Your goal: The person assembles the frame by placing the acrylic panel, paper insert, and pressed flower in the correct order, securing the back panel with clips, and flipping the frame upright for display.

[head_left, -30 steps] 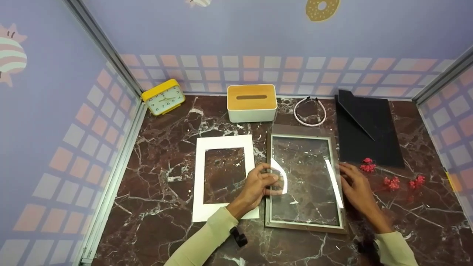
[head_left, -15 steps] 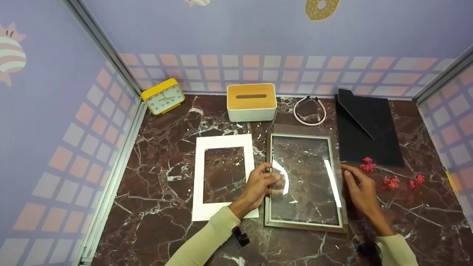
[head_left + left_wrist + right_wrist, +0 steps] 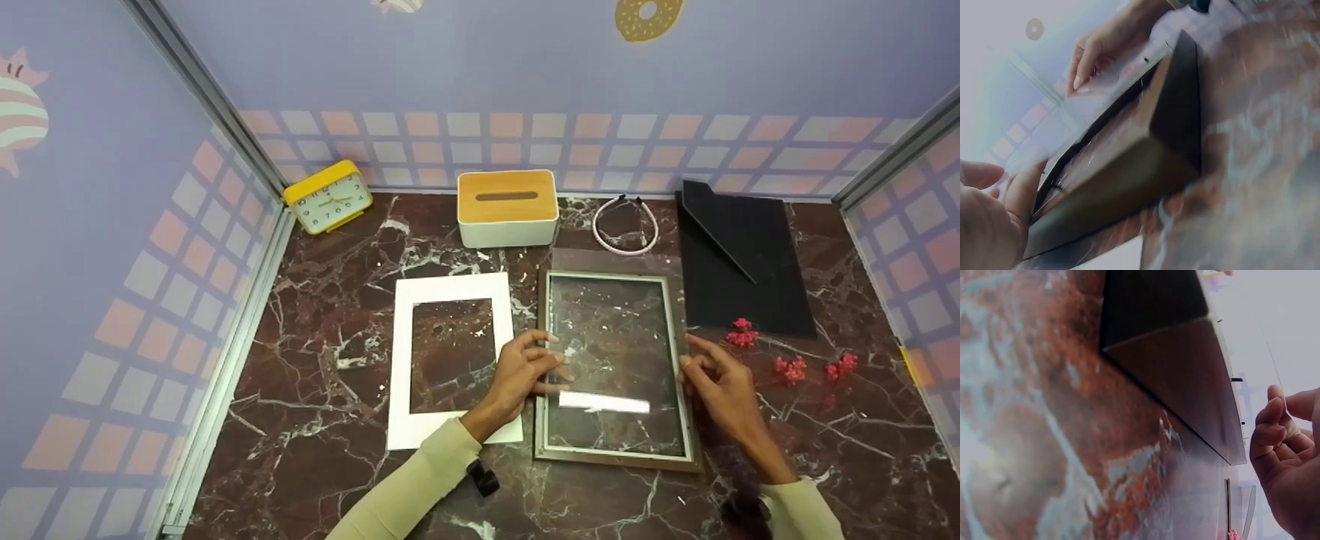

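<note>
From where I stand, both hands are on a clear sheet (image 3: 619, 260), held above the brown frame (image 3: 615, 460) that lies on the table (image 3: 285, 450). The right hand (image 3: 724, 382) pinches one edge of the sheet narrowly between thumb and fingers; the left hand (image 3: 517, 375) has its thumb and fingers on the opposite edge, in what looks like a looser pinch. I take the step in hand to be lining the sheet up with the frame. To do that well, I'd grip only the edges so the clear face stays unsmudged, hold both sides level, and square the corners before letting any weight down. The thin dark tabs (image 3: 1237, 379) along the frame's edge could catch or scratch it, so I'd watch those, and mind fingertips under the rim. The white mat (image 3: 454, 289) lies beside the frame, near the left forearm. As for writing, only the yellow clock (image 3: 330, 199) carries any I can read: black numerals such as 10, 12 and 4. I can make out no brand on it, nor on the tissue box (image 3: 508, 210).
</note>
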The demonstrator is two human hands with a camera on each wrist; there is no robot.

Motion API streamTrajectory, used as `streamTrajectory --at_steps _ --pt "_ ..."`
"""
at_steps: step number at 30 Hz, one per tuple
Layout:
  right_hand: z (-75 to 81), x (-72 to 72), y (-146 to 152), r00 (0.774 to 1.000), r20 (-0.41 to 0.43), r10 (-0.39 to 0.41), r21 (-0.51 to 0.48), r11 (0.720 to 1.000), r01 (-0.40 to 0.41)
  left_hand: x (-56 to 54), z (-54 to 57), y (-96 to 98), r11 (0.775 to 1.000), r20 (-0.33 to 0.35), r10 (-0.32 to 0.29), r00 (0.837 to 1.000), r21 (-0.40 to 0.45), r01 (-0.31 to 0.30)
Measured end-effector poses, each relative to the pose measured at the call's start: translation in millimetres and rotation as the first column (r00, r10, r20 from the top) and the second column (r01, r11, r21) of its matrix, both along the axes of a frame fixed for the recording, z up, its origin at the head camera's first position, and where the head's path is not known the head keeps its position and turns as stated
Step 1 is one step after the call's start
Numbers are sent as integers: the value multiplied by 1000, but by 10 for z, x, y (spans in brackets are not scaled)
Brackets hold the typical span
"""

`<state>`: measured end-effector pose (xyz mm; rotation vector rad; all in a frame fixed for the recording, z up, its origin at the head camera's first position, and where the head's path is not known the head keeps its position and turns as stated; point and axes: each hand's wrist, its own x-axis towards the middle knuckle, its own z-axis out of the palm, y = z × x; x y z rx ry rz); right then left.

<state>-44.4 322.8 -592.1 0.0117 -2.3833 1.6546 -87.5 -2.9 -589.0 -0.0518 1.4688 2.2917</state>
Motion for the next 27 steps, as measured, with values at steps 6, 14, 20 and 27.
streamTrajectory --at_steps 6,14,20,27 --pt "5 20 -8 1000 19 -3 0 1000 3 -25 51 -51 980 -126 -27 992 -198 2" --pt "132 67 -51 999 54 7 21 1000 -9 -31 75 -74 932 -239 -73 968 -361 -19" --pt "162 85 -48 997 69 40 49 998 -43 -20 77 -87 906 -286 -103 953 -423 -29" --pt "-43 41 67 996 78 41 61 997 -46 -18 110 -81 895 -282 -124 951 -446 -15"
